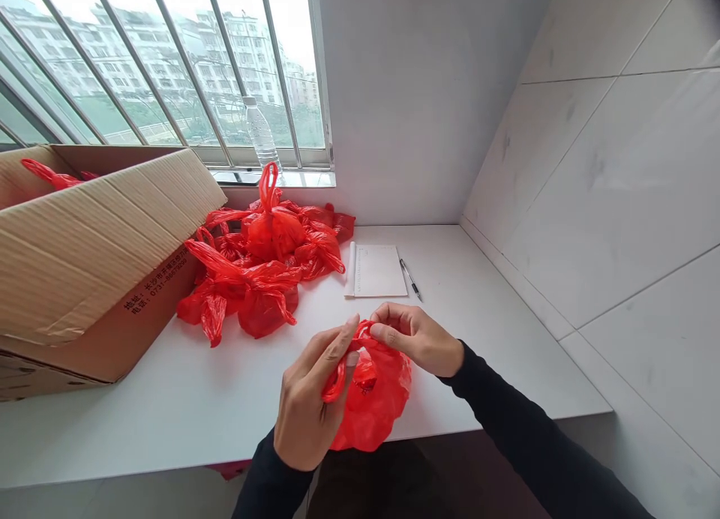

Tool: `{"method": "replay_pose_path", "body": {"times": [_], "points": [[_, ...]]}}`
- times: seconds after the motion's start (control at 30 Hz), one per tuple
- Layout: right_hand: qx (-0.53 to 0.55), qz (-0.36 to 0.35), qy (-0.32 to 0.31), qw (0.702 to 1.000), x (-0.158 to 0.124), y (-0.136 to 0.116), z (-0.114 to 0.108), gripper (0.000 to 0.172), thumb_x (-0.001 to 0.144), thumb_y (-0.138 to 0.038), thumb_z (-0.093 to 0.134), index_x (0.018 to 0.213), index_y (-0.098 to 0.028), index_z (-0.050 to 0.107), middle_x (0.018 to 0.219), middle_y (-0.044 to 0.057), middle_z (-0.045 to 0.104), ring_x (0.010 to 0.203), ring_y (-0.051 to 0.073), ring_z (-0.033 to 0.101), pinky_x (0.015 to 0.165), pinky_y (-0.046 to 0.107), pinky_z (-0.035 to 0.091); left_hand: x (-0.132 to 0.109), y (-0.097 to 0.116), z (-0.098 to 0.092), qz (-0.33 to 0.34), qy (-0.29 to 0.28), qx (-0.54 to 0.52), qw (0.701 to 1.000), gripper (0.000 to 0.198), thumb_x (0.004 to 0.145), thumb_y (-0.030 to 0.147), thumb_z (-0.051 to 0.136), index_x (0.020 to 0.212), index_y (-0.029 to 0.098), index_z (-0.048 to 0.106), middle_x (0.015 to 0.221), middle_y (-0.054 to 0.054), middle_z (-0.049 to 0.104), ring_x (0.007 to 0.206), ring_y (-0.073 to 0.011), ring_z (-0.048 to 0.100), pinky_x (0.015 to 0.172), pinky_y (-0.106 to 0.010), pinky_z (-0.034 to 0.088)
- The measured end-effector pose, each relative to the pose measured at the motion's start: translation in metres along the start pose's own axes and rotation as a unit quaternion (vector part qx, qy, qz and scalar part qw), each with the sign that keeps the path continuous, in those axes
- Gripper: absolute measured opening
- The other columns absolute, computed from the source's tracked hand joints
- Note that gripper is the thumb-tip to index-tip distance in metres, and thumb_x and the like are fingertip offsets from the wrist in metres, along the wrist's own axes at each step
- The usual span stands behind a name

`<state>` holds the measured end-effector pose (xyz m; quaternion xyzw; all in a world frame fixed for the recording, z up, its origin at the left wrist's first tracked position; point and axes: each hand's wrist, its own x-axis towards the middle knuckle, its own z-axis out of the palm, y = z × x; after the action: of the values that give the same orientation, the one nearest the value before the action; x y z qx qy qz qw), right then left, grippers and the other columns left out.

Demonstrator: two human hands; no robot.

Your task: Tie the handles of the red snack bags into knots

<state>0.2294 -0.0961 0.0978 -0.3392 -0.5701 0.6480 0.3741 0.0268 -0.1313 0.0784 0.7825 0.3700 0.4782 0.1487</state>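
Observation:
Both hands are at a thin red plastic bag [376,406] by the table's front edge. My left hand [315,395] grips the bag's twisted handle part, with a red loop showing between its fingers. Thumb and fingers of my right hand [419,337] pinch the top rim on the other side. Between the hands the mouth stands partly open, and something red with dark marks shows inside; its kind I cannot make out. Beyond them lies a heap of tied red plastic bags [270,294], whose contents are hidden.
A cardboard box [106,241] with red bags inside stands at the left. Behind the hands lie an open notepad [379,271] and a pen [411,280]. A clear bottle [259,133] stands on the sill by the barred window. Tiled wall [635,204] bounds the right side.

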Motion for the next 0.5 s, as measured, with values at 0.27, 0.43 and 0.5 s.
{"method": "replay_pose_path", "body": {"times": [0.27, 0.43, 0.5], "points": [[-0.231, -0.034, 0.268, 0.935, 0.000, 0.035, -0.040, 0.025, 0.096, -0.044, 0.053, 0.091, -0.020, 0.055, 0.090, 0.004, 0.065, 0.085, 0.019, 0.061, 0.083, 0.036, 0.048, -0.042, -0.025, -0.006, -0.056, -0.011, 0.116, 0.992, 0.054, 0.100, 0.016, 0.044, 0.152, 0.031, 0.039, 0.140, -0.007, 0.059, 0.123, -0.0231, 0.055, 0.099, -0.040, 0.046], [-0.202, -0.018, 0.313, 0.928, -0.008, 0.072, -0.058, 0.033, 0.095, -0.052, 0.050, 0.093, -0.019, 0.053, 0.089, 0.006, 0.065, 0.082, 0.021, 0.065, 0.083, 0.040, 0.052, -0.069, -0.029, -0.009, -0.198, -0.027, 0.064, 0.978, 0.042, 0.102, 0.029, 0.040, 0.143, 0.032, 0.051, 0.137, -0.005, 0.060, 0.122, -0.0224, 0.057, 0.097, -0.037, 0.050], [-0.163, -0.023, 0.312, 0.936, -0.010, 0.070, -0.052, 0.035, 0.095, -0.055, 0.051, 0.096, -0.020, 0.053, 0.090, 0.005, 0.066, 0.082, 0.020, 0.067, 0.083, 0.039, 0.054, -0.066, -0.024, -0.006, -0.237, -0.021, 0.036, 0.971, 0.042, 0.102, 0.034, 0.040, 0.142, 0.030, 0.051, 0.135, -0.007, 0.060, 0.120, -0.0225, 0.059, 0.097, -0.037, 0.051]]}}
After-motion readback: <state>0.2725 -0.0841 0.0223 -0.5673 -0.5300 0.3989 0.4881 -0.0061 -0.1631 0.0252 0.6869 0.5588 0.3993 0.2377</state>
